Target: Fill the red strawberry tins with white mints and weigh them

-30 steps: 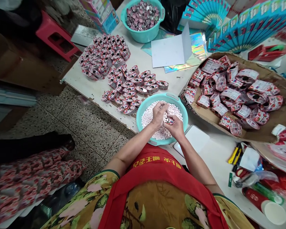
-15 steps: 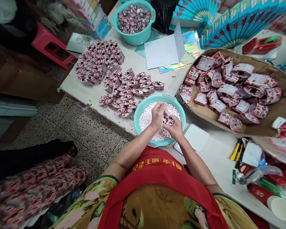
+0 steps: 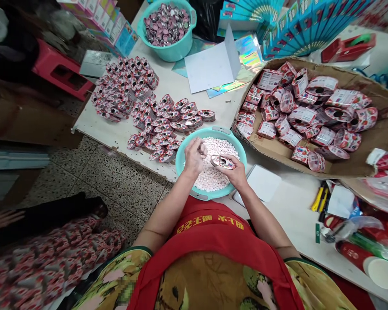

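Note:
My right hand (image 3: 237, 171) grips a small oval candy tin (image 3: 222, 162) with a printed label, its dark round hole facing up. It is above a turquoise basin (image 3: 180, 168) filled with small whitish-pink candies (image 3: 210, 181). To the left, over the same basin, my left hand (image 3: 194, 157) has its fingers curled; whether anything is in them is hidden. Whitish powder shows on those fingers. Beyond the basin, several similar oval tins (image 3: 161, 128) stand in rows on the table.
A cardboard box (image 3: 261, 150) of more printed oval containers lies at right. Stacked tins (image 3: 126, 86) stand at the far left, near a basin (image 3: 177, 51) of round metal caps. A white flat device (image 3: 261, 183) sits beside my right forearm. A person's hand (image 3: 4, 219) shows at lower left.
My left hand has moved left, away from the tin it was over. The tin, still in my right hand, now shows its open hole. Another person's hand has appeared at lower left.

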`<action>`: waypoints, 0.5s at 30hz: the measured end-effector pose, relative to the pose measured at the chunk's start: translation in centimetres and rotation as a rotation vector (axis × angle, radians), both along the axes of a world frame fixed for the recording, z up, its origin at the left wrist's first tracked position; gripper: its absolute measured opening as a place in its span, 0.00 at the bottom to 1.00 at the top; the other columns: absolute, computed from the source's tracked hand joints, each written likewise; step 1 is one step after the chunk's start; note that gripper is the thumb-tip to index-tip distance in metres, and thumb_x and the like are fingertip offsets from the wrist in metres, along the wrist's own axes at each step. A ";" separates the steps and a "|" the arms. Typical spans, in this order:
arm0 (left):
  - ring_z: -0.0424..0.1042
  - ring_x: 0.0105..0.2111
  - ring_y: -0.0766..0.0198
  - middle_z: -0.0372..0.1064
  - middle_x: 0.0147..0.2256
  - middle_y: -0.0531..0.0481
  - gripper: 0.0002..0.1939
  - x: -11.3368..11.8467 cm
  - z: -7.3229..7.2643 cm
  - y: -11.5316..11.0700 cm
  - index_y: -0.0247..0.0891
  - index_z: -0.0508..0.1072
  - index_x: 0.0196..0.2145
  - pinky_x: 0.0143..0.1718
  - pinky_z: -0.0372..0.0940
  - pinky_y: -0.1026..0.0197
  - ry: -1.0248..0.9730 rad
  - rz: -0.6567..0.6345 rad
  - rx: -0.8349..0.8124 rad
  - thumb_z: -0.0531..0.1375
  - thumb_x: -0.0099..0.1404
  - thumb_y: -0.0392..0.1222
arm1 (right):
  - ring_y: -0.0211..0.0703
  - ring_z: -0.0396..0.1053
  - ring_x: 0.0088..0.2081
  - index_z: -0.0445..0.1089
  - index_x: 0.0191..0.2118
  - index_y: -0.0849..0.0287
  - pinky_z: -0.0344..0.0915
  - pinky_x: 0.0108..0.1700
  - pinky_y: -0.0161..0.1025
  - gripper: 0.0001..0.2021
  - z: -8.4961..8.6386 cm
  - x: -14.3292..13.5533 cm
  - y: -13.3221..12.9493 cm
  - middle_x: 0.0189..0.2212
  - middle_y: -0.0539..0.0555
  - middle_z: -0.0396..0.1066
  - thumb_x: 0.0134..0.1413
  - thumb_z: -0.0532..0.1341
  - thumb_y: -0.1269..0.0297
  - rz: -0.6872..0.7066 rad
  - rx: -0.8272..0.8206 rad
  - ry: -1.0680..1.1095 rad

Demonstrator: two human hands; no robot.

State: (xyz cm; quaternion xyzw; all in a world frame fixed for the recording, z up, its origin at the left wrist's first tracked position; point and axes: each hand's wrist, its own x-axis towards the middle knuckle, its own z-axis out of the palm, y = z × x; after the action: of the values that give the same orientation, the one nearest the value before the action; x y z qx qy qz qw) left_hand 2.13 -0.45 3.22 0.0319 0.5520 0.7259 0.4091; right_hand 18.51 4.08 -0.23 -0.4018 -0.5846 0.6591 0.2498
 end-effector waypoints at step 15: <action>0.72 0.41 0.56 0.75 0.36 0.47 0.10 -0.6 -5.4 -1.1 0.40 0.77 0.34 0.49 0.65 0.55 0.812 -0.644 -0.443 0.58 0.66 0.46 | 0.50 0.75 0.46 0.76 0.46 0.54 0.70 0.52 0.47 0.22 0.8 4.8 0.1 0.44 0.55 0.78 0.44 0.71 0.52 -0.085 0.132 -0.186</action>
State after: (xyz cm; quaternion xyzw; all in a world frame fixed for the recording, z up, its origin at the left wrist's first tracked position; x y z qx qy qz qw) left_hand 1.52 -1.58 -2.19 0.3890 0.7668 0.3607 0.3615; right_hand 23.27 4.20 0.60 -0.4684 -0.6296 0.5680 0.2483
